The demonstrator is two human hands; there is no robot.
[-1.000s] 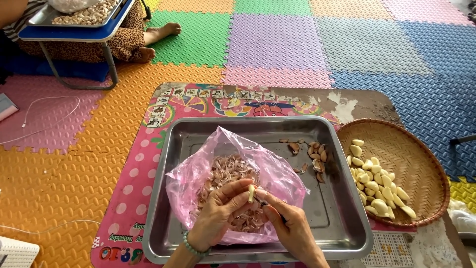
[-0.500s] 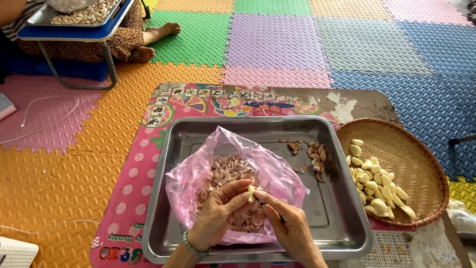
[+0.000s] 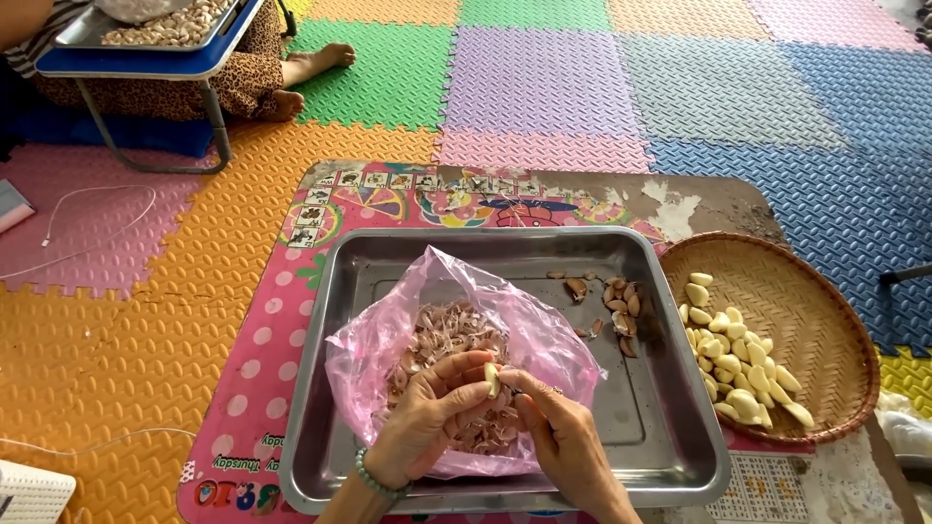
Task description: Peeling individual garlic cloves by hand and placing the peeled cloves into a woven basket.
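A steel tray [image 3: 670, 388] sits on a low patterned table [image 3: 282, 320], and everything else is placed from it. Far to the tray's upper left, a second tray of cloves on a blue folding table [image 3: 146, 63] is seen, with another person's feet [image 3: 311, 68] behind it. A white cable [image 3: 97, 209] lies on the foam mat to the tray's left.

Inside the tray, toward its left and near edge, a pink plastic bag [image 3: 544, 335] is spread open and filled with garlic skins. Above that bag, the left hand [image 3: 427, 417], marked by a bead bracelet at the wrist, is curled with thumb and fingers pinched on a pale garlic clove [image 3: 492, 378]. The clove is thus held over the bag, at the tray's near middle. The right hand [image 3: 563, 442] is closed against the same clove from the other side, its fingertips meeting it; whether a small tool is held cannot be told.

The clove is judged light, small and firm, with a dry papery skin that is brittle and a peeled surface likely to be slick and slightly sticky. It is best pinched at its thicker middle, leaving the tip end free.

In the tray's right rear part, loose brown skins and unpeeled cloves [image 3: 616, 306] are scattered. Just beside the tray's right rim, a woven basket [image 3: 825, 320] is set, holding peeled cloves [image 3: 738, 359].
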